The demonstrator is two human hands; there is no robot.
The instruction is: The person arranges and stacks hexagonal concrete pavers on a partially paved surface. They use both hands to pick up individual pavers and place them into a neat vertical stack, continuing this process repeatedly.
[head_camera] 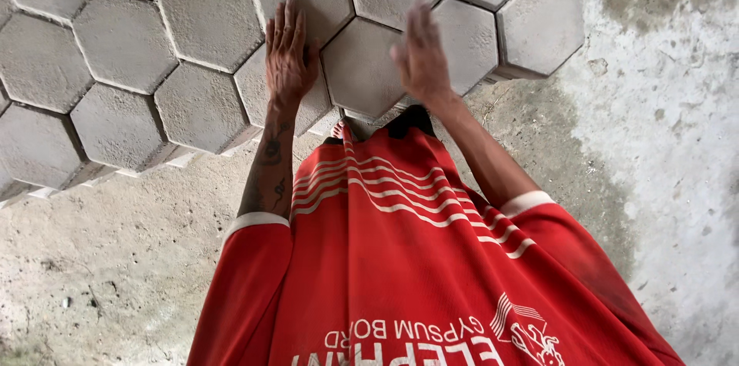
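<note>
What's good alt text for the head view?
Seen from above, a person in a red shirt presses the left hand flat on grey hexagonal paving blocks; the blurred right hand hovers over a neighbouring block, above a concrete floor.

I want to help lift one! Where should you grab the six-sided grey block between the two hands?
Probably by its near bottom edges, from the person's side. The hexagonal block fits tight against its neighbours above and beside; only its near corner faces open floor. The left hand and right hand flank it.
</note>
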